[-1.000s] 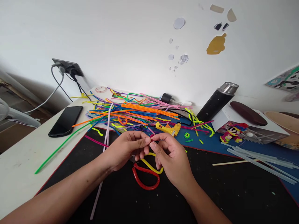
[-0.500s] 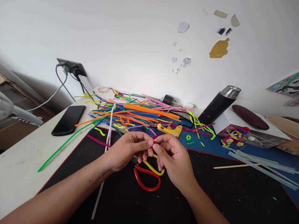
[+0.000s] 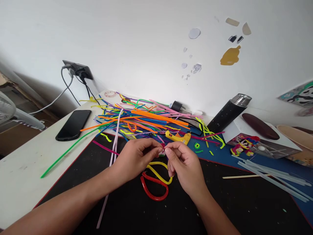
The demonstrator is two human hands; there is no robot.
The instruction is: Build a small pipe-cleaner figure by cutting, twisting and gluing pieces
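Above the black mat, my left hand [image 3: 138, 158] and my right hand [image 3: 184, 163] meet fingertip to fingertip. Between them they pinch a small dark pink piece of pipe cleaner [image 3: 163, 146], mostly covered by the fingers. Thumb and index finger are closed on it in each hand. Just below lie scissors [image 3: 156, 197] with one red and one yellow handle loop; the hands hide their blades. A long lavender pipe cleaner [image 3: 104, 209] runs under my left forearm. Behind the right fingers rests a yellow glue gun [image 3: 179, 138].
A heap of colourful pipe cleaners [image 3: 158, 117] spreads along the wall. A phone [image 3: 73, 125] lies at left. To the right are a black thermos [image 3: 226, 114], a small colourful figure [image 3: 244, 146], translucent glue sticks [image 3: 274, 173] and a thin wooden stick [image 3: 242, 177].
The fingertips have shifted slightly and spread a little apart around the pink piece, which shows more now. The camera view has tilted slightly; the things on the table stay put.
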